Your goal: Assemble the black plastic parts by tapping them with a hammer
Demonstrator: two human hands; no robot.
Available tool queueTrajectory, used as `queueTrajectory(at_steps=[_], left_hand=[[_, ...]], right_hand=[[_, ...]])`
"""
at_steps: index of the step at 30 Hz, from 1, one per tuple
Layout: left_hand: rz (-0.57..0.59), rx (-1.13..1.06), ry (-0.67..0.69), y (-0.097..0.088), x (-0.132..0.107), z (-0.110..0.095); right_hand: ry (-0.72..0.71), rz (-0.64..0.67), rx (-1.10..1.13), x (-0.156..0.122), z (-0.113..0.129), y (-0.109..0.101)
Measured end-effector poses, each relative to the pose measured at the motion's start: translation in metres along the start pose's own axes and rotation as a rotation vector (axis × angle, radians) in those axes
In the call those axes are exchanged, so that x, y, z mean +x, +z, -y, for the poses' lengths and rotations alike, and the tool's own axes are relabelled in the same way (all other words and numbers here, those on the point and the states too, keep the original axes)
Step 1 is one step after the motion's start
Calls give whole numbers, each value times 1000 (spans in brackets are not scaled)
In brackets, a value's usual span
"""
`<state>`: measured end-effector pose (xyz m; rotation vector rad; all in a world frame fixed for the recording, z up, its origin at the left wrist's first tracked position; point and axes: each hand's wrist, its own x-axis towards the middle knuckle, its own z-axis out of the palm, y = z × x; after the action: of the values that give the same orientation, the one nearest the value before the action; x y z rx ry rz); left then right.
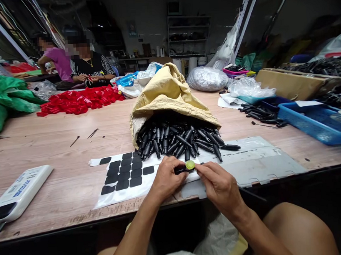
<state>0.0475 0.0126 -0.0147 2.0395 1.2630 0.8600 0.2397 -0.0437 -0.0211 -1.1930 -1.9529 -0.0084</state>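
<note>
My left hand (168,178) is closed around a black pen-like tube (179,171), held low over the table's front edge. A small round yellow-green piece (190,164) sits at the tube's right end, between my two hands. My right hand (220,181) has its thumb and fingers pinched together, the tips close against that round piece; what they grip is hidden. Just beyond my hands, many similar black tubes (185,140) spill from a yellow woven sack (168,91). Left of my left hand lies a white backing sheet (105,200) with rows of black rounded-square stickers (123,175).
A grey board (265,160) lies at right, near a blue tray (311,124). At far left stands a white device (22,192) with a dark panel. Behind are a red pile (79,100) and two seated people, one handling a red piece. A white sack covers my lap.
</note>
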Motion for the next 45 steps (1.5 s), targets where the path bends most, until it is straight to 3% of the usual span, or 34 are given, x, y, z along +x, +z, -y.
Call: queueTrajectory(at_steps=[6,11,16,22,32,35,39,42,45], left_hand=[[-7,-10,-3,0,-1,0],[-16,-8,-15,0,-1,-1],[-3,-33,-21,-1,0,-1],[-29,-30,-49,0,0,1],[-14,-38,-81,-2,-1,-4],[35,18,19,-6,-12,-16],[185,56,158,-7,-46,-35],[256,99,192,-2,-72,-40],[244,108,184,3,-86,-37]], right_hand=[[32,-202,24,4,0,-13],[85,-44,-32,-2,-10,-10],[119,-114,-107,-5,-32,-22],[58,3,-223,-8,-57,-21],[102,5,-238,-13,-59,-11],[102,14,-251,-13,-59,-11],[98,23,-260,-13,-60,-12],[106,17,-263,-14,-60,-12],[101,11,-263,-14,-60,-12]])
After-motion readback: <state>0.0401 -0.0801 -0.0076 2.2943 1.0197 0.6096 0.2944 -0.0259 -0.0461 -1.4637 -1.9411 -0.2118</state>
